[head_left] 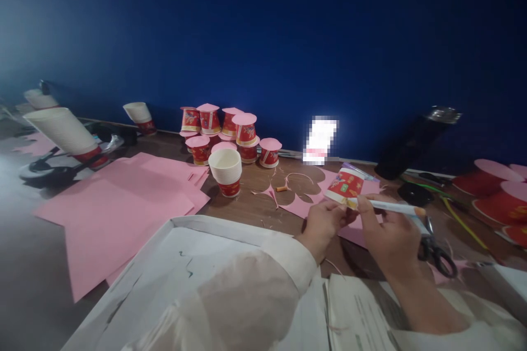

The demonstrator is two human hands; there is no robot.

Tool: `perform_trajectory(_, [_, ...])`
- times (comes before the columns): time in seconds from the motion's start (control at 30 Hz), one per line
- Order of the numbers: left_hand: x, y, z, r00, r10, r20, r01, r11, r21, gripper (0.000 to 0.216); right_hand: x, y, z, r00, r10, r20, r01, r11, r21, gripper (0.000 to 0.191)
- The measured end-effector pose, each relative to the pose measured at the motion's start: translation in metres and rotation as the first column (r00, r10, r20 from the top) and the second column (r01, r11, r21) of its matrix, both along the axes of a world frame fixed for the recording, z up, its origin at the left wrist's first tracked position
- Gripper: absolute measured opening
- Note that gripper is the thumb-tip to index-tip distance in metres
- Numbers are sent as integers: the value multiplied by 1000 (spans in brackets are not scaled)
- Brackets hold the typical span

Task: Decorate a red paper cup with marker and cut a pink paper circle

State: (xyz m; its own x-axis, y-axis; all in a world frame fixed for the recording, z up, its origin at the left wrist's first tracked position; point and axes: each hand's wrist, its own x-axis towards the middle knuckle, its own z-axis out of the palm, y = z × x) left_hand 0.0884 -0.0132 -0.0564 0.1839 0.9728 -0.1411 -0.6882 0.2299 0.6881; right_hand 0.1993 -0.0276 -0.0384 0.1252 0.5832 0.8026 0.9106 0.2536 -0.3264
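Observation:
My left hand (325, 225) is closed on the rim of a red paper cup (345, 182) with gold and coloured print, held tilted above the table. In my right hand (389, 236) is a slim white pen-like tube (393, 207) with an orange end. Its tip meets the cup's rim, close to my left fingers; whether anything comes out of it is too small to tell. Below the cup lies cut pink paper (304, 205) with round holes. Black-handled scissors (438, 255) lie beside my right hand, partly hidden by it.
Upturned red cups topped with pink discs (246, 126) are stacked at the back; more red cups (500, 192) stand at the right. A nested cup stack (225, 170) stands mid-table. Pink sheets (132, 203) lie left, a white box lid (197, 258) in front. A dark bottle (415, 140) leans behind.

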Motion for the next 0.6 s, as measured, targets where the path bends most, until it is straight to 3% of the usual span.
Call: perform_trajectory(0.6, [-2, -1, 6, 1000, -11, -21, 12, 1000, 16, 30, -1, 0, 0, 999, -15, 33, 15, 1000, -10, 48])
